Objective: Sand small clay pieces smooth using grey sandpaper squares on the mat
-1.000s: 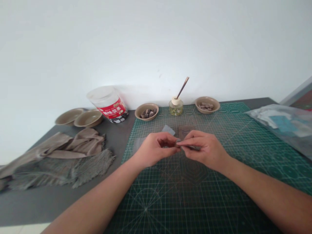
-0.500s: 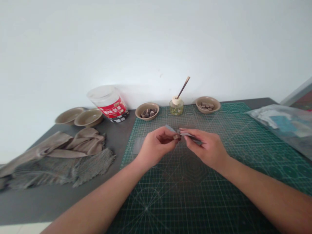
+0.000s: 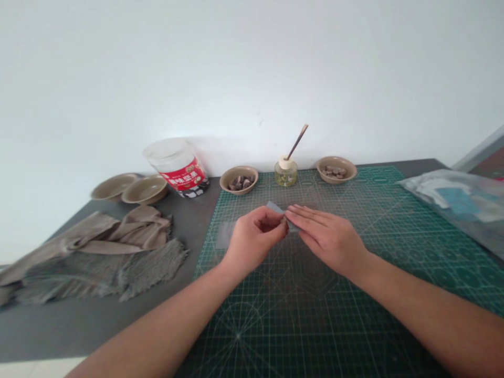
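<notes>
Both my hands meet over the green cutting mat. My left hand (image 3: 255, 233) is closed, with thumb and forefinger pinching a small brown piece (image 3: 284, 220), mostly covered by fingers. A thin grey sheet (image 3: 275, 207), like sandpaper, sticks out beyond the left fingers; another part of it shows under my right hand (image 3: 326, 233). The right fingers are straight and held together, pressing the sheet against the piece, with the thumb underneath. A pale, see-through sheet (image 3: 223, 235) lies on the mat just left of my left hand.
A bowl of brown chunks (image 3: 239, 181), a reed diffuser (image 3: 286, 172) and a bowl of smoother pieces (image 3: 336, 170) line the wall. Leftward are a plastic jar (image 3: 181, 173), two bowls (image 3: 145, 190) and crumpled cloths (image 3: 118, 241). A plastic bag (image 3: 464, 194) lies right, on the cutting mat (image 3: 334, 325).
My right hand has shifted slightly left and turned over, its fingers now flat across the grey sheet and the brown piece. My left hand has stayed almost still.
</notes>
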Action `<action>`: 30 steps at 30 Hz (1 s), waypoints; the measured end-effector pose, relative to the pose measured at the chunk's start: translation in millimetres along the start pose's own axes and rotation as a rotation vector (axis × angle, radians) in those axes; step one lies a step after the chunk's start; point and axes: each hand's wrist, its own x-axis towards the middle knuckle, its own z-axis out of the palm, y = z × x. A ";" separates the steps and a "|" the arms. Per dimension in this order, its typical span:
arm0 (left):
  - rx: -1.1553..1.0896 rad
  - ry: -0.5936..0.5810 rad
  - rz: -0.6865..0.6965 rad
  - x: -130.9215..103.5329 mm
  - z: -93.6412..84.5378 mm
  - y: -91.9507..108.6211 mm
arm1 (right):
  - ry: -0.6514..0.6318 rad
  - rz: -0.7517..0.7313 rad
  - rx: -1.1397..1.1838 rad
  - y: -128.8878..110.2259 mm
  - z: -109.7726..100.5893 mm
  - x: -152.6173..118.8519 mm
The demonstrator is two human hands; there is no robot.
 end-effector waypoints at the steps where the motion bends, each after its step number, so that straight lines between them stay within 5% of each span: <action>1: -0.002 0.006 0.002 -0.3 0.3 0.3 | 0.005 0.000 -0.002 -0.6 0.0 0.0; 12: -0.075 0.021 0.006 -1.9 1.3 0.7 | 0.009 0.011 0.032 0.9 0.2 -0.8; 20: -0.139 0.034 0.009 -0.4 1.3 -0.5 | 0.068 0.290 0.136 5.2 2.2 -1.6; 24: -0.101 -0.001 0.014 0.2 0.1 -2.8 | 0.123 0.214 0.110 -1.1 -0.2 2.4; 30: -0.063 0.021 0.041 -0.3 1.1 -3.0 | 0.018 0.016 0.079 -3.3 1.5 1.4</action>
